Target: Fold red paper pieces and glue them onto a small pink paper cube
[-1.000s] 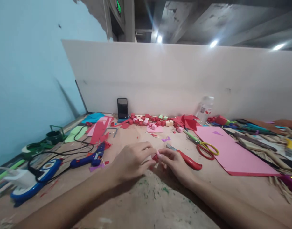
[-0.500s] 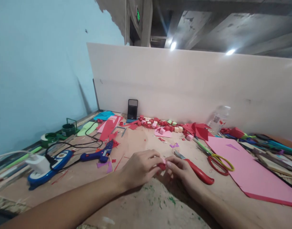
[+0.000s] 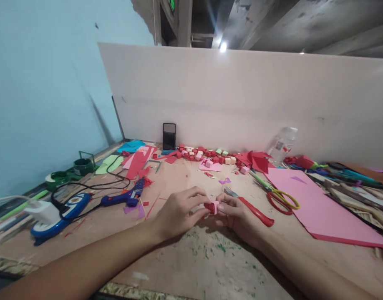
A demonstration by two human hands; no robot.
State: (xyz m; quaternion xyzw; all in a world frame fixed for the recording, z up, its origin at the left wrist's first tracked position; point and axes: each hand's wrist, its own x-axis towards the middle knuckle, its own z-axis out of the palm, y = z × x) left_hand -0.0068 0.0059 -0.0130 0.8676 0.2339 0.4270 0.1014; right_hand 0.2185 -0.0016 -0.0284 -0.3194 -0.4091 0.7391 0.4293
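My left hand [image 3: 179,210] and my right hand [image 3: 237,214] meet over the middle of the wooden table [image 3: 210,266]. Both pinch one small red and pink foam piece [image 3: 211,206] between their fingertips. A red-handled craft knife [image 3: 252,209] lies just behind my right hand. A blue glue gun [image 3: 122,197] rests to the left of my left hand, with its cord running off to the left.
Red and yellow-handled scissors [image 3: 279,196] lie beside a pink sheet [image 3: 316,206] on the right. Several small foam cubes [image 3: 207,155] line the back by a standing phone [image 3: 169,136] and a plastic bottle [image 3: 282,145]. A blue power strip [image 3: 58,214] sits at left.
Only the camera view shifted, first left, then slightly back right. Both hands stay together on the small foam piece, whose pink side now shows more.
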